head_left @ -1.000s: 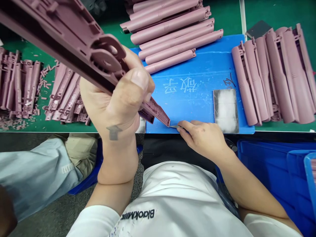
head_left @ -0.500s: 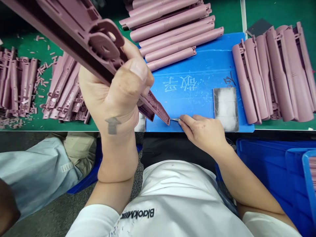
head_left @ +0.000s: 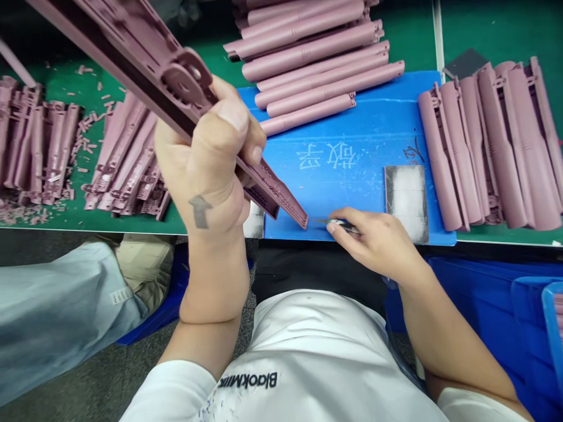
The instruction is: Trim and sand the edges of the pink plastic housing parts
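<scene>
Pink plastic rail (head_left: 112, 50) gripped in left hand (head_left: 204, 170); small knife (head_left: 345, 225) pinched in right hand (head_left: 373, 243), its blade (head_left: 319, 221) just beside rail's end.

"BlackMilk" on the white shirt (head_left: 308, 357); Chinese characters (head_left: 325, 157) on blue board (head_left: 387, 129).

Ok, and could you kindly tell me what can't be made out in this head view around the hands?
Tool in the right hand: fingers hide most of it; tip too small to make out.
Pink part: left hand hides its middle; top edge cuts off its far end.
Stacked pink parts: top edge cuts off the far ones.
Blue crate: right edge cuts off its contents.
</scene>
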